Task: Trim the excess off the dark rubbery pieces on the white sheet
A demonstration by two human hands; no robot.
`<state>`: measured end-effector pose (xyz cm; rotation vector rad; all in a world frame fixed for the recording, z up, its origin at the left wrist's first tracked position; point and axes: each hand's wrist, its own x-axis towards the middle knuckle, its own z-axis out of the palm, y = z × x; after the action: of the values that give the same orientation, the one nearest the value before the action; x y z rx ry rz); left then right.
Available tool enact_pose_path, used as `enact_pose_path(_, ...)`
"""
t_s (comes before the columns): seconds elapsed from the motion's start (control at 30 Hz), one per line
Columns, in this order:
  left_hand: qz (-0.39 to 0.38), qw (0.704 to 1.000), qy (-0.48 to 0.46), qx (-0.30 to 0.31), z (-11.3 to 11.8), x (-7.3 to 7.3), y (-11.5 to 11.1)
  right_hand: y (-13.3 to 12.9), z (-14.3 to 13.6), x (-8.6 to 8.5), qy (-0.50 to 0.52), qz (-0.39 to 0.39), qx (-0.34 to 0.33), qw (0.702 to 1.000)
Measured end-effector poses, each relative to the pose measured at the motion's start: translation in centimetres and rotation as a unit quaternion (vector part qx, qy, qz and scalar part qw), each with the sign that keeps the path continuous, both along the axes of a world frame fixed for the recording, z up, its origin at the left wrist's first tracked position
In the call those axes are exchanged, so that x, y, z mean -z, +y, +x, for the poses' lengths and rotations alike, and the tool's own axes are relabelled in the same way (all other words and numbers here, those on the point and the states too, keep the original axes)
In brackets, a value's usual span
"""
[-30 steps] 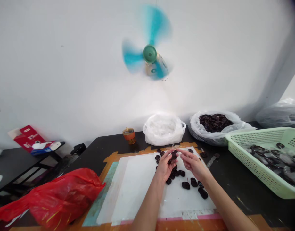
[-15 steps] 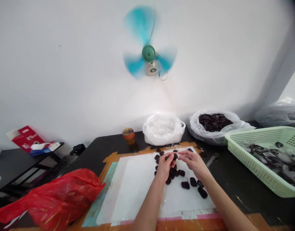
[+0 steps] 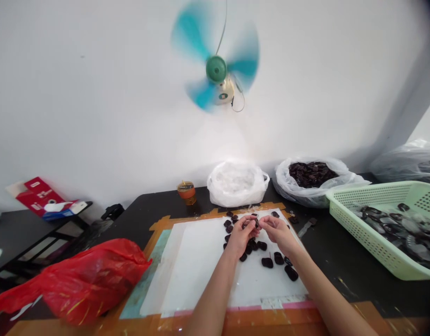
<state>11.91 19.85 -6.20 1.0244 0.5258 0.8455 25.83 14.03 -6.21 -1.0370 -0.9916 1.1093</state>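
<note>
Over the white sheet, my left hand grips a small dark rounded piece between thumb and fingers. My right hand meets it from the right, its fingertips pinched together at that piece. Whatever sits in the right fingertips is too small to make out. Beneath and around both hands lie several similar dark, rounded pieces. One dark piece near my right wrist has a thin stick-like part pointing up. A larger dark oval piece lies by my right forearm.
A white plastic bag stands at the back, beside a bag of dark pieces. At right is a green basket with dark and clear pieces. A red bag lies left. An orange-brown pot stands behind; a fan spins above.
My right fingertips have closed in on the dark piece in my left hand; before, they were slightly apart from it. The whole view has shifted a little.
</note>
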Motion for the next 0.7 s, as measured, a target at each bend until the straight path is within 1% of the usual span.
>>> enact_pose_path(0.17,-0.028,0.999,-0.019,0.006,0.0,-0.3,-0.1,0.2,0.3,0.4,0.002,-0.014,0.028,1.000)
enact_pose_path(0.23,-0.038,0.999,-0.016,-0.017,0.1,-0.2,0.0,0.1,0.4,0.4,-0.014,-0.012,0.052,0.998)
enact_pose_path(0.33,-0.048,0.997,0.008,-0.066,0.3,0.0,0.2,-0.2,0.4,0.0,-0.071,0.005,0.081,0.994)
enact_pose_path(0.43,-0.054,0.994,0.017,-0.090,0.4,0.4,0.5,-0.5,0.2,-0.6,-0.101,0.016,0.076,0.992)
enact_pose_path(0.5,-0.057,0.995,0.012,-0.085,0.4,0.6,0.5,-0.6,0.2,-0.7,-0.099,0.015,0.067,0.993)
enact_pose_path(0.57,-0.058,0.996,0.010,-0.064,0.4,0.7,0.5,-0.5,0.2,-0.5,-0.087,0.012,0.063,0.994)
enact_pose_path(0.63,-0.056,0.998,0.007,-0.041,0.3,0.7,0.5,-0.4,0.4,-0.1,-0.060,0.009,0.065,0.996)
enact_pose_path(0.7,-0.053,0.998,0.000,-0.032,0.3,0.7,0.4,-0.2,0.6,0.2,-0.023,0.003,0.070,0.997)
